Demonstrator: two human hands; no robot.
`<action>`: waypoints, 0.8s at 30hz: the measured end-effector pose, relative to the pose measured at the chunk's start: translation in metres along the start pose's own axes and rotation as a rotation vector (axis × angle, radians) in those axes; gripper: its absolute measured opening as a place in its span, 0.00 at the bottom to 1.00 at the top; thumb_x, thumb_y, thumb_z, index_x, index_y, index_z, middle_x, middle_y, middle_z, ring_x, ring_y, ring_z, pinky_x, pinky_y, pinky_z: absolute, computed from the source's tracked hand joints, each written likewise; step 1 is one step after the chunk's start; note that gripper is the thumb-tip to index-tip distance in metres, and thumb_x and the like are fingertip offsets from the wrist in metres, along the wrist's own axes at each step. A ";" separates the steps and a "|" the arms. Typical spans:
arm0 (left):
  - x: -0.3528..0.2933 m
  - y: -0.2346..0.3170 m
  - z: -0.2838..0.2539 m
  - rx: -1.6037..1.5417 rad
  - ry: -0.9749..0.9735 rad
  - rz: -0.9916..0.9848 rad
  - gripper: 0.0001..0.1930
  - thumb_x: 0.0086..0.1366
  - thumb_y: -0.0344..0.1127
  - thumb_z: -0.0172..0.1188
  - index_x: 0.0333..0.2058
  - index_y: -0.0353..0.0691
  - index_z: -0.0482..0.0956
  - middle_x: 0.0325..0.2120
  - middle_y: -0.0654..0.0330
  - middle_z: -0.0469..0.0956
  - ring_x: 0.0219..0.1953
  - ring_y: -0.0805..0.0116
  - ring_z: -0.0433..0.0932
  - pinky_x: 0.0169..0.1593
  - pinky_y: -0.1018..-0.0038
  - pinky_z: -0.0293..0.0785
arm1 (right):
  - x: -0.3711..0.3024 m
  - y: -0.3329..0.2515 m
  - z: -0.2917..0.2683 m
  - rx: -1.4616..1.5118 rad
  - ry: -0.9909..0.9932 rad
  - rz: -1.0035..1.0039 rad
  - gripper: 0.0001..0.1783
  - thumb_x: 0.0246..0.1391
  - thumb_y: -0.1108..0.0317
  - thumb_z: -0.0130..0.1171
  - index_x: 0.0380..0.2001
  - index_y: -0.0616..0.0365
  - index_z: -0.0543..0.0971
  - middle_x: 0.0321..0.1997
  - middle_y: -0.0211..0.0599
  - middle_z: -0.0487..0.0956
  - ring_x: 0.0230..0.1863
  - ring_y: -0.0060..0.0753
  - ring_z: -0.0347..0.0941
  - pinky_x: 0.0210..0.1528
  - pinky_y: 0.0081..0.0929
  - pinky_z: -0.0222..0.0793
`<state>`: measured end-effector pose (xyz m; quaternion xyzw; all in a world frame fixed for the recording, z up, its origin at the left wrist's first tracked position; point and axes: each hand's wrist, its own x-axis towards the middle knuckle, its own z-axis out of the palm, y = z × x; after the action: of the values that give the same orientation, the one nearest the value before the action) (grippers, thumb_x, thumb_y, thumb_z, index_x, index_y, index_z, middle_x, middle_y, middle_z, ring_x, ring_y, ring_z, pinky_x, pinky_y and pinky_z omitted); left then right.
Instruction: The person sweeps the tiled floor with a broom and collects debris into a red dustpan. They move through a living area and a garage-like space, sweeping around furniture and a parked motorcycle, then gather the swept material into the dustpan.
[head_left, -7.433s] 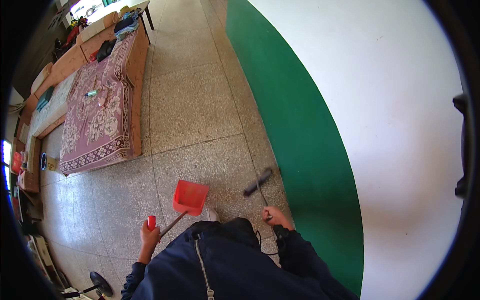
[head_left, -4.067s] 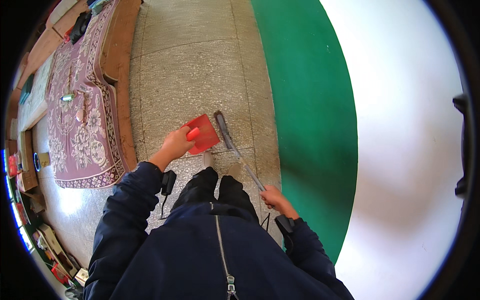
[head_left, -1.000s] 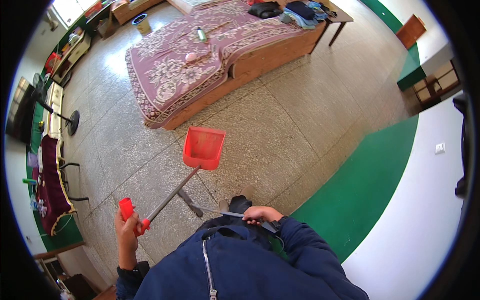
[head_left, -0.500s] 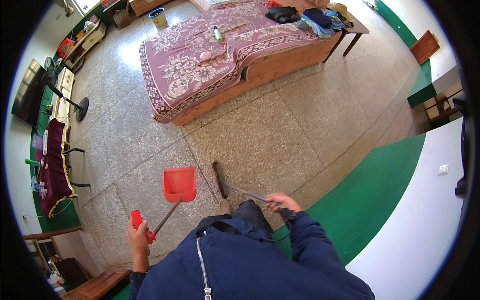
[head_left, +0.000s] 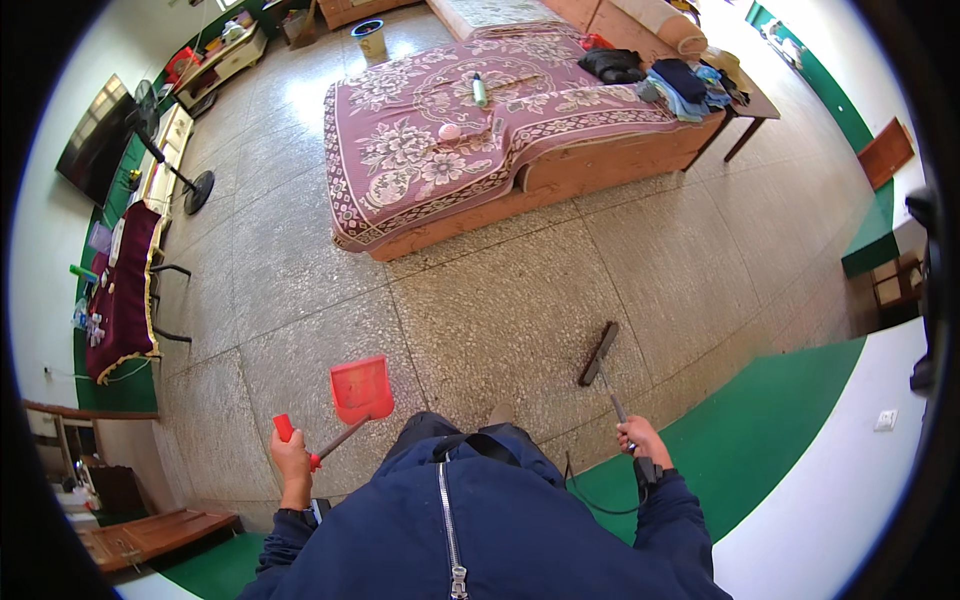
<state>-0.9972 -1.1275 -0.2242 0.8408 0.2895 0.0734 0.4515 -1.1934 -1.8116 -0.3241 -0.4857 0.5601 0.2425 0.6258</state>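
Over the speckled floor beside a green-white wall, the left hand grasps a red dustpan, the right hand a broom; 1 shoe is partly hidden.

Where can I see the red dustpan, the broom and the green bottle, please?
Red dustpan (head_left: 361, 388): head view, on the inside of its pan.
Broom (head_left: 599, 354): head view, on its dark brush head.
Green bottle (head_left: 480, 94): head view, on its pale green body.
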 end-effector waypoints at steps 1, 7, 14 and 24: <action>-0.004 0.001 -0.001 -0.019 0.024 -0.032 0.05 0.56 0.31 0.56 0.28 0.38 0.70 0.17 0.65 0.67 0.15 0.73 0.66 0.19 0.71 0.63 | -0.004 -0.004 0.009 -0.037 -0.023 -0.017 0.05 0.61 0.72 0.50 0.38 0.55 0.66 0.22 0.32 0.69 0.16 0.19 0.62 0.14 0.22 0.62; -0.017 0.021 0.000 -0.138 0.097 -0.107 0.05 0.58 0.29 0.56 0.29 0.38 0.69 0.17 0.65 0.67 0.14 0.75 0.66 0.17 0.74 0.62 | -0.004 -0.037 0.078 -0.045 -0.325 -0.094 0.14 0.60 0.75 0.50 0.48 0.55 0.63 0.25 0.35 0.71 0.18 0.24 0.66 0.17 0.26 0.67; 0.030 0.051 0.013 -0.192 0.119 -0.104 0.05 0.60 0.29 0.55 0.30 0.38 0.68 0.17 0.65 0.66 0.11 0.75 0.64 0.15 0.74 0.60 | 0.044 -0.091 0.207 -1.075 -0.078 -0.504 0.11 0.52 0.68 0.53 0.39 0.60 0.75 0.32 0.50 0.80 0.31 0.52 0.78 0.29 0.45 0.72; 0.097 0.102 0.010 -0.269 0.149 -0.131 0.04 0.60 0.28 0.54 0.32 0.38 0.68 0.16 0.66 0.65 0.11 0.77 0.63 0.14 0.76 0.60 | 0.050 -0.204 0.382 -1.566 -0.306 -0.810 0.11 0.50 0.70 0.53 0.37 0.57 0.80 0.40 0.48 0.82 0.44 0.53 0.79 0.40 0.46 0.75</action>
<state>-0.8706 -1.1243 -0.1623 0.7445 0.3640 0.1440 0.5409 -0.8300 -1.5712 -0.3401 -0.8965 -0.0703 0.3778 0.2203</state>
